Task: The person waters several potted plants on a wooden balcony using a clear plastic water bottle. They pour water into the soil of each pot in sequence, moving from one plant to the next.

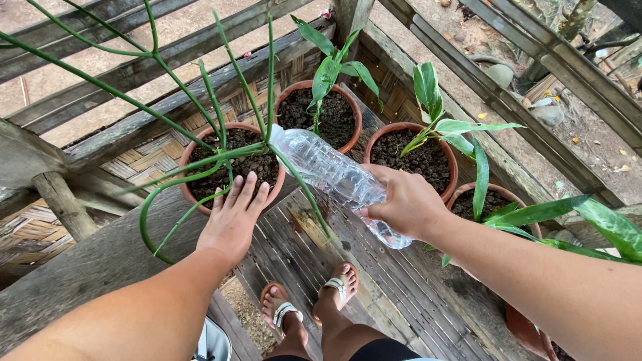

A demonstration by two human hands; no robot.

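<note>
1. Right hand [404, 204] wrapped tight around a clear plastic bottle [332, 175], gripping near its base.
2. Bottle tilted, neck end over the soil of a terracotta pot [194, 157] holding long thin green stems [200, 87].
3. Left hand [234, 217] open, fingers spread, resting on that pot's near rim, holding nothing.
4. Three more potted plants [321, 110] just beside, by a wooden railing [134, 124].
5. Sandalled feet [311, 304] on plank floor below.

Clear crinkled plastic bottle [338, 179]; matt terracotta pot [194, 148]; rough weathered wood bench [80, 274].
</note>
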